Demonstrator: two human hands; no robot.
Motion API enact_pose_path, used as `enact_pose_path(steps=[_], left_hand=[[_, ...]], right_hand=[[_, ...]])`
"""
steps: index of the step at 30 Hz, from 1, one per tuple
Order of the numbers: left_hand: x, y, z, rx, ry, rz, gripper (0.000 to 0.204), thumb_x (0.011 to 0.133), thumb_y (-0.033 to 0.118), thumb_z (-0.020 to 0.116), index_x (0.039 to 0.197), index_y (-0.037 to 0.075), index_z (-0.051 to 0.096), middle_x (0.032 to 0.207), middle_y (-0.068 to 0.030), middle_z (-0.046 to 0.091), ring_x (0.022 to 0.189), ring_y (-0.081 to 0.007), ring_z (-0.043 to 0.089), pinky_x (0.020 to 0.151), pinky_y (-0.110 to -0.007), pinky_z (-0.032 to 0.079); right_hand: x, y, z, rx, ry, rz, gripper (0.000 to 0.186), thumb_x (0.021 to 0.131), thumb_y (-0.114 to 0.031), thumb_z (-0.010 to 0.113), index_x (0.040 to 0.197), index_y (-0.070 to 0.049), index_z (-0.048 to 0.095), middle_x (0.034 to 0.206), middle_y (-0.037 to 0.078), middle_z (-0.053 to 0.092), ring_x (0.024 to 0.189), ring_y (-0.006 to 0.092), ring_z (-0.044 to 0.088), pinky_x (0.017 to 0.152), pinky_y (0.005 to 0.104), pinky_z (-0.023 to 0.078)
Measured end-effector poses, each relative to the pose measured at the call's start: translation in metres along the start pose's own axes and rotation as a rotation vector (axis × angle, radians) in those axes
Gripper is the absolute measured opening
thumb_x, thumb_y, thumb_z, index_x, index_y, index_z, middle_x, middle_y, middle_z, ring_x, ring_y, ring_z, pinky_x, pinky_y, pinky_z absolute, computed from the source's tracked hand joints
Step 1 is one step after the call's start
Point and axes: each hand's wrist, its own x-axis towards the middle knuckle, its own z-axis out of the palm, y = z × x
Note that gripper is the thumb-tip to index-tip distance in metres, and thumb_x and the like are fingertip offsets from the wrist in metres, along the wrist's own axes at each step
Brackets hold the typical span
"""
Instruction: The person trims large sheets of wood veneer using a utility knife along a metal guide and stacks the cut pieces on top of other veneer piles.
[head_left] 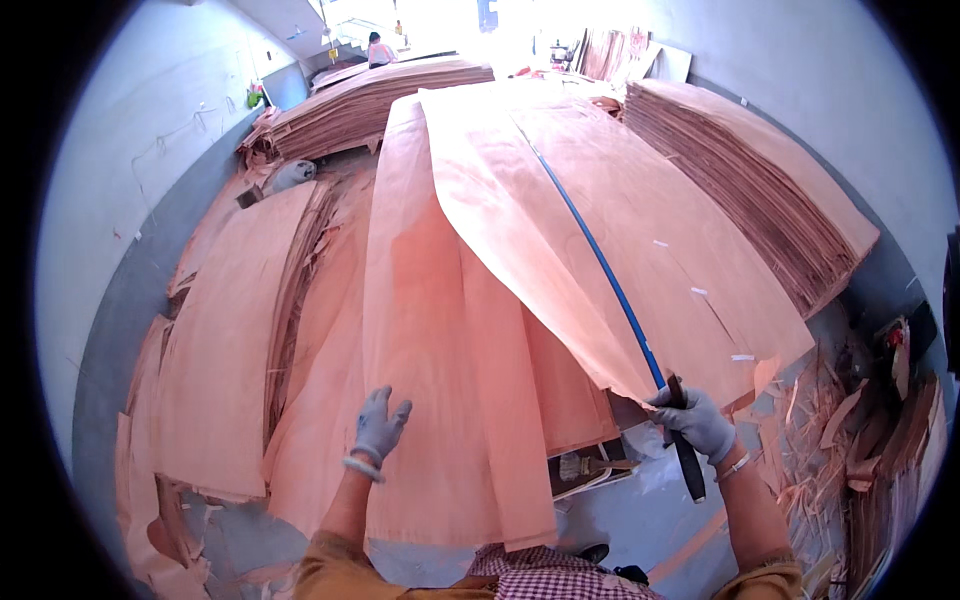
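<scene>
My left hand (380, 425), in a grey glove, is over a pale reddish veneer sheet (430, 480) with its fingers apart and nothing in them. My gloved right hand (695, 425) grips a black-handled tool (688, 470), possibly a knife, at the corner of a curling veneer sheet (520, 270); whether it also pinches that sheet is unclear. A long blue bar (602, 260) lies lengthwise on the right-hand veneer (700, 240), its near end by my right hand. Small white strips are stuck on that veneer. A brush (575, 465) shows below the sheets' near edge.
Veneer stacks stand at back left (350, 100), right (740, 190) and left (215, 340). Scraps (810, 420) litter the floor at right beside upright offcuts (900, 460). Another person (380, 55) is at the far back. Walls (130, 200) enclose both sides.
</scene>
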Motion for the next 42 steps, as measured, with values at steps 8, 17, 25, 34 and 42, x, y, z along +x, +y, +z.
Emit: enact_pose_path(steps=[8,17,25,34,42], left_hand=[[-0.005,0.159,-0.033,-1.591,-0.445,-0.387,0.067,0.088,0.057,0.056,0.125,0.001,0.050,0.116,-0.0151,0.059,0.103,-0.0259,0.060,0.081,-0.042,0.054],[0.009,0.226,-0.012,-1.145,-0.341,-0.209,0.016,0.086,0.010,0.059,0.099,0.002,0.058,0.080,-0.0030,0.061,0.063,-0.0136,0.060,0.048,-0.028,0.050],[0.052,0.285,0.088,-0.535,-0.259,0.090,0.013,0.089,0.019,0.056,0.088,0.007,0.055,0.066,-0.0034,0.054,0.055,-0.0158,0.055,0.046,-0.033,0.044],[0.033,0.357,0.162,-0.623,-0.945,-0.154,0.023,0.092,0.021,0.053,0.103,0.003,0.060,0.096,-0.0114,0.067,0.080,-0.0247,0.065,0.072,-0.040,0.056],[0.002,0.300,0.080,-0.180,0.183,0.213,0.034,0.086,0.028,0.061,0.102,-0.002,0.059,0.084,-0.0199,0.067,0.078,-0.0381,0.065,0.070,-0.044,0.052]], right_hand=[[0.021,0.069,0.019,0.003,-0.029,-0.102,0.023,0.087,-0.001,0.063,0.110,0.000,0.064,0.095,0.004,0.067,0.087,0.0101,0.061,0.078,0.0242,0.050],[-0.050,0.068,0.008,-0.156,0.032,-0.031,0.043,0.092,-0.016,0.062,0.134,-0.010,0.051,0.084,-0.001,0.062,0.075,0.0071,0.058,0.062,0.0246,0.050],[-0.173,0.198,-0.060,0.099,0.554,0.315,0.029,0.086,-0.033,0.068,0.090,-0.006,0.060,0.064,0.001,0.055,0.052,0.0086,0.054,0.045,0.0231,0.042],[-0.210,0.209,-0.057,-0.070,0.513,0.293,0.030,0.083,-0.030,0.072,0.072,-0.005,0.062,0.057,-0.001,0.055,0.052,0.0069,0.050,0.048,0.0253,0.039],[-0.225,0.184,-0.026,-0.303,0.188,0.524,0.024,0.085,-0.028,0.071,0.076,-0.006,0.066,0.063,-0.001,0.061,0.062,0.0066,0.056,0.057,0.0253,0.046]])
